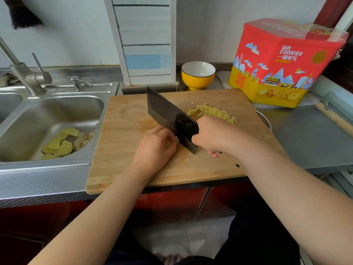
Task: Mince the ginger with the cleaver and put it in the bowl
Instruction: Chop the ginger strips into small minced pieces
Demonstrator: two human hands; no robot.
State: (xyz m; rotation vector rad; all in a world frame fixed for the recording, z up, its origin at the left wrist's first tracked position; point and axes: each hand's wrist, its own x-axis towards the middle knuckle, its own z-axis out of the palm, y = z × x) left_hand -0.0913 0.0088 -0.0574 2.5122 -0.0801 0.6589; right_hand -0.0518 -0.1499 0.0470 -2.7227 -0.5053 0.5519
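Steel counter (315,134) runs along a pale wall, and on it lies a wooden cutting board (124,150), the landmark for everything else. Left of the board sits a steel sink (57,111) holding pale yellow slices and peelings (63,144), with a tap (24,73) behind it. Beyond the board's far edge stands a yellow bowl (198,75) with a white inside and dark rim. At the board's far right corner stands a red and yellow tin (282,64) printed "Gift COOKIES" in white, with Chinese characters beneath and "Gift COOKIES" again in red on the yellow band, above pictures of biscuits.

On the board, toward its far right, lies a heap of minced ginger (212,111), small pale yellow bits. A dark cleaver (170,115) stands across the middle of the board, blade running from the far side toward the near side, its edge down at the wood. The right hand (212,134) has its grip closed round the cleaver's wooden handle (229,159), whose end pokes out below the wrist. The left hand (154,146) rests on the board just left of the blade, fingers curled, pinching a small piece of ginger (176,139) against the blade's side.
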